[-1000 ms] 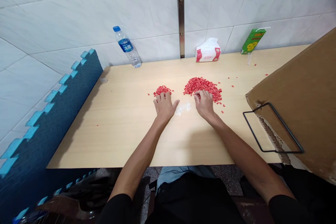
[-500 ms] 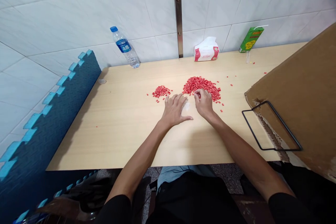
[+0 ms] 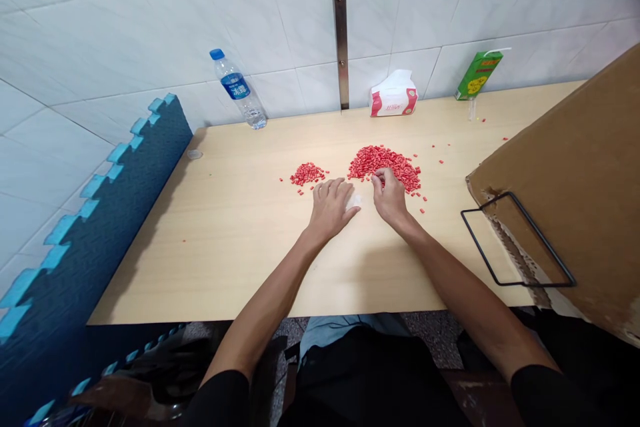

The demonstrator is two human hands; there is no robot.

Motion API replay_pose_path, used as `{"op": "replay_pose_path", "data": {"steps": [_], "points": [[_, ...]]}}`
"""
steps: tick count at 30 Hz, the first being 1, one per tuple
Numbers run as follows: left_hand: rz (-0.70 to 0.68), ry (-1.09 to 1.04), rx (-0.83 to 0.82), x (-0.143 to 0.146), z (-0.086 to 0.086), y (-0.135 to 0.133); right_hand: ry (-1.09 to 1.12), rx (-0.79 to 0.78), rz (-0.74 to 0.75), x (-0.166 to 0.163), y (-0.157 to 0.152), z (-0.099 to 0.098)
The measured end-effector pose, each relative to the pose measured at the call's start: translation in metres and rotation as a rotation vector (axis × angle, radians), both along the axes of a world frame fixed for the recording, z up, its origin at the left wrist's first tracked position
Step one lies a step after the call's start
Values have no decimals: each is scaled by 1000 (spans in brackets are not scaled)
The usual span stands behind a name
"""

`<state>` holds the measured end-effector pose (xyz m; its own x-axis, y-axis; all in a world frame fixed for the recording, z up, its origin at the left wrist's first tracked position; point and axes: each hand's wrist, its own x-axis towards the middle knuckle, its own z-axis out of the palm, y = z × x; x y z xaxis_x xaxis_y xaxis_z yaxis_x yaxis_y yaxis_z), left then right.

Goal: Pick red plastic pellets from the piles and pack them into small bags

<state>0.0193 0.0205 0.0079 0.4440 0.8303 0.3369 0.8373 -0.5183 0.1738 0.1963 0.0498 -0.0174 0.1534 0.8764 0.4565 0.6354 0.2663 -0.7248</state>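
While your left hand (image 3: 331, 207) lies flat with fingers spread on the worktop (image 3: 240, 233), touching a small clear bag (image 3: 354, 201), your right hand (image 3: 389, 195) has its grip pinched together on red pellets at the near edge of the big pile (image 3: 384, 163); a smaller pile (image 3: 306, 173) sits just left, near a bottle (image 3: 237, 89) at the wall

A pale wooden table (image 3: 225, 240) stands against a white tiled wall. On it lie a large heap of small red pellets (image 3: 384, 161), a smaller red pellet heap (image 3: 306, 173), a clear plastic water bottle with a blue cap (image 3: 237, 90), a red-and-white tissue pack (image 3: 393, 96), a green drink carton (image 3: 477, 75), and a big brown cardboard box (image 3: 570, 173) at its right end.
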Motion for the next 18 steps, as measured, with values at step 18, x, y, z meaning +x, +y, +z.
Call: {"op": "replay_pose_path", "data": {"steps": [18], "points": [[-84,-310,-14,-7,-8,7,52,30,54,-1,-3,5]]}}
